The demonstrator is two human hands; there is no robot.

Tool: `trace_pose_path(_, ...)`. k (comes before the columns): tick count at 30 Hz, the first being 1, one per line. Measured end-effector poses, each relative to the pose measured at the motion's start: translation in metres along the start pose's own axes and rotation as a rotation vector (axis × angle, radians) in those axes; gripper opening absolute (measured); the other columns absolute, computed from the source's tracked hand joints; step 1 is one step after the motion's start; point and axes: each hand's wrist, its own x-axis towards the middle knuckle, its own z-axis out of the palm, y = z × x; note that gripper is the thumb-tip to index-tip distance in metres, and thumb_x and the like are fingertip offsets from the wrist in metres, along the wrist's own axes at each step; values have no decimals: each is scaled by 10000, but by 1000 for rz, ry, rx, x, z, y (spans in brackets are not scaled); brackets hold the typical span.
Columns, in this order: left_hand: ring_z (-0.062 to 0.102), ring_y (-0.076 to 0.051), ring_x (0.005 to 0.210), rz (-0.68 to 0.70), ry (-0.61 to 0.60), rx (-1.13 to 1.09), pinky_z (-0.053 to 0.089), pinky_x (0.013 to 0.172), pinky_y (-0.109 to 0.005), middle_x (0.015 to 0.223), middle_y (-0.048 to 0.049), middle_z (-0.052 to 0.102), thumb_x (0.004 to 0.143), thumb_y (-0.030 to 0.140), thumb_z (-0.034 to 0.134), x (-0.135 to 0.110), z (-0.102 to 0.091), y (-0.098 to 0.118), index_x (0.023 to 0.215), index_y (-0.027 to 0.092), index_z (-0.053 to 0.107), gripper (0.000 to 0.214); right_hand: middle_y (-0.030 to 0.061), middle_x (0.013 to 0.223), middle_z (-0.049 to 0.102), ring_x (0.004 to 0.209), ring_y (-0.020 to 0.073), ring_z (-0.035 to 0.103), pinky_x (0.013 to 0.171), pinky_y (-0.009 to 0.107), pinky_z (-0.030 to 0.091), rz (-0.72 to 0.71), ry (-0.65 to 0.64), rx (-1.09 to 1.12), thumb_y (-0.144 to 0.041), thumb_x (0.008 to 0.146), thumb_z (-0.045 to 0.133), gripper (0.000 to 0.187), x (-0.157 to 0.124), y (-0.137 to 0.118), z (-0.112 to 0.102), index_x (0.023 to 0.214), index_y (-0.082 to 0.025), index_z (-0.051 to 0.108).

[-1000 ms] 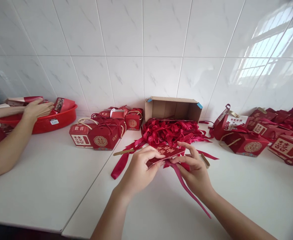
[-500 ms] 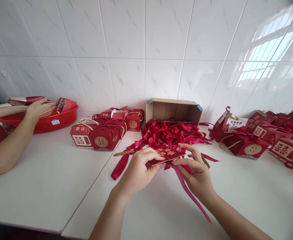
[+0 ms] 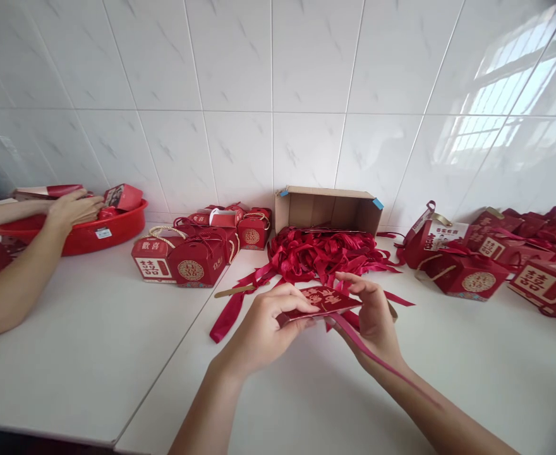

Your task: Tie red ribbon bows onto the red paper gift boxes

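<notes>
My left hand (image 3: pixel 271 325) pinches a flat red card (image 3: pixel 328 300) with gold characters, thumb below and fingers on top. At the card's right edge is my right hand (image 3: pixel 375 322), its thumb by the lower edge and its upper fingers bent. A narrow red ribbon (image 3: pixel 373 354) comes out from under the card, passes the right thumb and trails over the right wrist. The right fingertips are partly hidden behind the card. Just beyond both hands lies a heap of red ribbons (image 3: pixel 325 253), spilling from an open cardboard box (image 3: pixel 354 212).
Red gift boxes with rope handles (image 3: pixel 193 265) stand left of the heap, and more red boxes (image 3: pixel 477 278) crowd the right. A co-worker's hand (image 3: pixel 74 208) reaches into a red basin (image 3: pixel 107 237) at far left. The tiled wall (image 3: pixel 240 151) bounds the white table (image 3: pixel 83 354).
The ribbon's loose end has swung right, from hanging over the table to lying across my right wrist. My right fingers have shifted at the card's edge. The card has moved slightly right.
</notes>
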Motion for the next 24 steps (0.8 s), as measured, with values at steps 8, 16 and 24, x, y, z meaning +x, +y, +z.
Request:
trace_pose_path(8,529,-222,1065,77,28,176,470,902,-350,1100,-65,586,694,289,764,-6,6,33,1010,231,582,369,42,822,622,776,173,621,639,302,529,-197,-149,-75,-151,828,579,83,-1,-10,-1,831,-223,538)
trace_pose_path(16,602,-180,786,325,203,300,483,780,-340,786,-17,648,813,171,619,-11,20,63,780,236,605,74,26,742,602,669,165,594,573,303,499,-338,-155,-112,-252,843,581,118,-1,-16,1,754,-227,507)
trace_pose_path(24,589,-207,955,244,-68,252,489,849,-333,993,-45,642,738,15,476,-18,4,70,983,260,552,355,1,712,562,645,150,561,589,305,488,-418,-203,-187,-154,788,602,160,-3,-22,3,755,-234,466)
